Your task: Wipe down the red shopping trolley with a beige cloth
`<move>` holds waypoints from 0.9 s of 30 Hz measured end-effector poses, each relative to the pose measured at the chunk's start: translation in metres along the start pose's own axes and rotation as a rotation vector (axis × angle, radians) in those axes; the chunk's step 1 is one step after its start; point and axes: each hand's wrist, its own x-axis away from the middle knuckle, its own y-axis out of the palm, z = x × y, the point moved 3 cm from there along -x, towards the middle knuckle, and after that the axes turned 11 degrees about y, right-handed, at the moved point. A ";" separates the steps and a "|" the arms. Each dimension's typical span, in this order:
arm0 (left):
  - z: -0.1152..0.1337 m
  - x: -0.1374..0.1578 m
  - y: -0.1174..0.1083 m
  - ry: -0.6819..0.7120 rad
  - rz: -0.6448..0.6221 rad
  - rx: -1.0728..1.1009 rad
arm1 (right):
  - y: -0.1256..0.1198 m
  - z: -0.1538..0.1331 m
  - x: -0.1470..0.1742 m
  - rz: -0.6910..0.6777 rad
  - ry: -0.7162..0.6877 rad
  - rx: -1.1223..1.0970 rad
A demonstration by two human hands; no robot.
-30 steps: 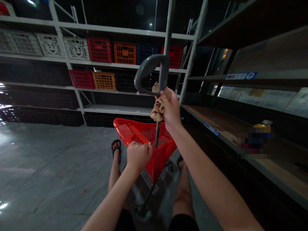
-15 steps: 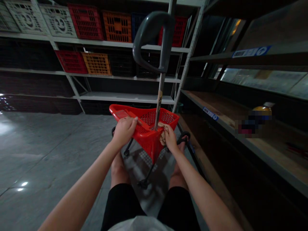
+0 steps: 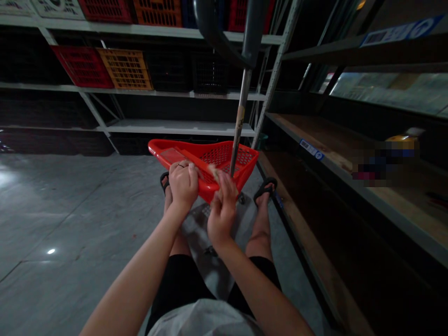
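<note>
Between my legs stands a red plastic shopping basket [image 3: 247, 163] on castors, with a metal pole [image 3: 239, 121] rising from it to a grey loop handle [image 3: 257, 42]. My left hand [image 3: 184, 184] is closed over the basket's near-left rim, its fingers curled round the edge. Just right of it, my right hand [image 3: 224, 203] is closed on a beige cloth [image 3: 213, 171], pressed at the near rim beside the pole. Most of the cloth is hidden behind my fingers.
White metal racks [image 3: 147, 125] across the back hold red crates [image 3: 84, 66], an orange crate [image 3: 125, 69] and dark crates. Close on my right runs a wooden shelf [image 3: 315, 140] with price labels [image 3: 311, 149]. A blurred-out item [image 3: 385, 161] lies on it.
My right hand, with the cloth, has moved left from the basket's right side to the near rim. My left hand stays on the rim. The view has tilted down.
</note>
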 end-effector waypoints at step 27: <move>-0.010 -0.030 -0.022 -0.147 -0.726 -0.525 | -0.070 0.008 -0.088 -0.009 0.037 0.631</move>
